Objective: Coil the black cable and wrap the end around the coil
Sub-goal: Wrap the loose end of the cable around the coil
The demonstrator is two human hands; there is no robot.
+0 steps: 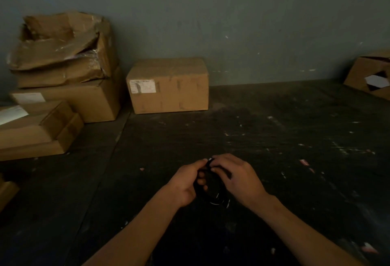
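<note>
A black cable (pixel 212 192) is gathered into a small coil that hangs between both hands, low in the middle of the view. My left hand (pixel 186 183) grips the coil's left side with curled fingers. My right hand (pixel 236 178) holds the coil's top and right side, and its fingertips pinch the cable's end near a small pale tip (pixel 210 159). The dim light and dark floor hide most of the coil's outline; a few glints show along its lower edge.
A closed cardboard box (pixel 168 85) stands against the wall ahead. A stack of crumpled and flat boxes (pixel 59 71) fills the left. Another box (pixel 371 73) sits at the far right. The dark floor (pixel 295 139) is speckled with pale scraps.
</note>
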